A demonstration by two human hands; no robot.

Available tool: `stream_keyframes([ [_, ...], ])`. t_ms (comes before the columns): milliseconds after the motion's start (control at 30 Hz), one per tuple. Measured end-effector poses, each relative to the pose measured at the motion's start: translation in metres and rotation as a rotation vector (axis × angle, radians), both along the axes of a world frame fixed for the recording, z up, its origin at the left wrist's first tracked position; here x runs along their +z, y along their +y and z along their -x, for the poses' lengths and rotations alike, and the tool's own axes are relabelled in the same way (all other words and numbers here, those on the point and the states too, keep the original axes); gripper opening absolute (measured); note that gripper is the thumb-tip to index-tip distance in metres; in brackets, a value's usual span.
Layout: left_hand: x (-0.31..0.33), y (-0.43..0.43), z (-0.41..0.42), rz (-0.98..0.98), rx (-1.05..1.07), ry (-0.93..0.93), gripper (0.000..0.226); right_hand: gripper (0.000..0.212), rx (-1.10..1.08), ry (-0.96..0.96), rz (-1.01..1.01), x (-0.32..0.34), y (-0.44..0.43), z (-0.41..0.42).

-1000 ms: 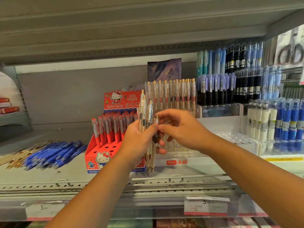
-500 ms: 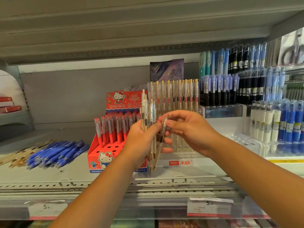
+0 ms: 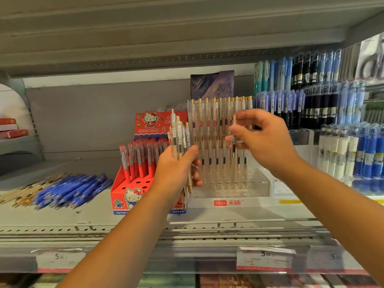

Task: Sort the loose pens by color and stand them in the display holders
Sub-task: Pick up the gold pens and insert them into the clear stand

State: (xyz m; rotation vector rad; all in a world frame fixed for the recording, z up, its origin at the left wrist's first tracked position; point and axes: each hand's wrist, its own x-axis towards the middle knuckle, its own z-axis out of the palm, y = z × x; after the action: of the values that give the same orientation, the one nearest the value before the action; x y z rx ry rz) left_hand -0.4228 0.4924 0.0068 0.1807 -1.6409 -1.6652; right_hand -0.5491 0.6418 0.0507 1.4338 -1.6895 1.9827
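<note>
Left hand [image 3: 176, 169] grips pen bundle [image 3: 179, 134] | right hand [image 3: 264, 140] pinches single pen [image 3: 234, 121] | clear holder [image 3: 249, 185] part-filled

Grey metal shelf [image 3: 62, 217], perforated front edge. Clear front rail [image 3: 187, 260] carrying two paper price labels: left [image 3: 60, 259], right [image 3: 265, 259], marked "5". Dark purple packet [image 3: 212, 84], upright against the back panel. Red boxes [image 3: 12, 129], stacked, far left. Blurred scissors pack [image 3: 372, 59], top right.
</note>
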Motion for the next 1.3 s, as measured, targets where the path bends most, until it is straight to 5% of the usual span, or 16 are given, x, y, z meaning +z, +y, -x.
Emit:
stream_keyframes([
  [200,-0.003,-0.002,0.0,0.065,-0.038,-0.027,0.022,0.016,-0.356,-0.011,0.057,-0.005,0.01,0.039],
  [500,-0.002,-0.001,0.002,0.088,-0.059,-0.036,0.05,0.02,-0.45,-0.064,0.077,-0.01,0.008,0.058],
  [1033,-0.003,-0.001,0.0,0.067,-0.11,0.031,0.024,0.019,-0.527,-0.014,-0.293,-0.024,0.003,0.066],
  [1167,-0.005,-0.002,0.001,0.086,-0.11,0.049,0.016,0.012,-0.616,0.048,-0.313,-0.024,0.006,0.057],
  [1300,-0.006,-0.004,0.002,0.088,-0.114,0.057,0.012,0.014,-0.636,0.277,-0.128,-0.021,0.002,0.026],
])
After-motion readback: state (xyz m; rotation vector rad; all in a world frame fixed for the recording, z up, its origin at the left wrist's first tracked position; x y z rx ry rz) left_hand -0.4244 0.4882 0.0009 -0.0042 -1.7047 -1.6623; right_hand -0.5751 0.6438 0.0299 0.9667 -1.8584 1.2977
